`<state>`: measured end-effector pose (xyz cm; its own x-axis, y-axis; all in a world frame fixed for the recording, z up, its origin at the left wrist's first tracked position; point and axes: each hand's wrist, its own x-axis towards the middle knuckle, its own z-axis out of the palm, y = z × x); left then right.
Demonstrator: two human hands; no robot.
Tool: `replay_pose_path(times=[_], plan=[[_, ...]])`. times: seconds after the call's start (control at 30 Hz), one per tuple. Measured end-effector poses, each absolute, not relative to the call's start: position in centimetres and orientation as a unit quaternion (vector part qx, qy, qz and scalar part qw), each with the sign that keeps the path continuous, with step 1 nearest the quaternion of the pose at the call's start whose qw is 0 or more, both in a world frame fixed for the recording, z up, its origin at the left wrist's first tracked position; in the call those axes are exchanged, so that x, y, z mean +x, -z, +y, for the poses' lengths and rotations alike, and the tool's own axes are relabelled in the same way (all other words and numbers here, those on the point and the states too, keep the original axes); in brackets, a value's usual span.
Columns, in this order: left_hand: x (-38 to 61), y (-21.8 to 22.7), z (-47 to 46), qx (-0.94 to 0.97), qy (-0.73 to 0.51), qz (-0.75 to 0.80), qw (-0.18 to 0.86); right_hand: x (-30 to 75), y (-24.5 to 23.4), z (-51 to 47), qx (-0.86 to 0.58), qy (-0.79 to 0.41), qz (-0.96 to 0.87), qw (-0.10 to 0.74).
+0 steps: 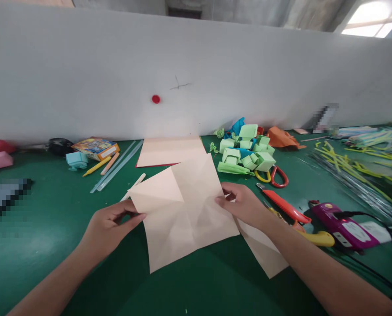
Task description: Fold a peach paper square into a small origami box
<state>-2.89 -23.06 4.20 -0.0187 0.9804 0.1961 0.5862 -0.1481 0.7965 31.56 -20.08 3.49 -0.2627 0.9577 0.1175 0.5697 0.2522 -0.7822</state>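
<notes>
A creased sheet of cream paper (pixel 202 215) is held up in front of me, with its upper left corner folded over. My left hand (pixel 112 224) pinches its left edge near the fold between thumb and fingers. On the right edge, my right hand (pixel 242 202) grips the same sheet, thumb in front. A second cream paper piece (pixel 264 252) lies on the table, partly under my right forearm. Behind the held sheet is a stack of cream paper (pixel 172 151) with a red edge, its near part hidden.
Several folded green paper pieces (pixel 245 151) are heaped behind my right hand. A red utility knife (pixel 286 206), red-handled scissors (pixel 279 176) and a purple power strip (pixel 343 226) lie right. Left are a crayon box (pixel 97 148) and clear glue sticks (pixel 118 166). A white partition (pixel 100 74) stands behind.
</notes>
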Motion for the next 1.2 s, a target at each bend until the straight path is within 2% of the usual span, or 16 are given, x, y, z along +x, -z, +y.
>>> replay_pose_path(times=[0.3, 0.43, 0.6, 0.77, 0.97, 1.2], plan=[[-3.3, -4.1, -23.1, 0.692, -0.338, 0.6, 0.218, 31.9, -2.8, -19.7, -0.591, -0.235, -0.715, 0.29], [-3.6, -3.5, -23.0, 0.707, -0.319, 0.605, 0.18, 31.4, -3.2, -20.0, -0.553, -0.249, -0.734, 0.305], [-4.1, -3.1, -22.8, 0.685, -0.34, 0.617, 0.186, 31.4, -3.0, -19.7, -0.534, -0.244, -0.743, 0.321], [-4.1, -3.7, -22.3, 0.688, -0.348, 0.592, 0.235, 31.6, -2.3, -19.3, -0.536, -0.207, -0.757, 0.31], [-3.7, -3.8, -22.3, 0.692, -0.342, 0.608, 0.187, 31.3, -2.5, -19.5, -0.52, -0.17, -0.782, 0.298], [-4.2, -3.6, -22.0, 0.675, -0.345, 0.607, 0.239, 31.5, -1.8, -19.6, -0.527, -0.17, -0.774, 0.307]])
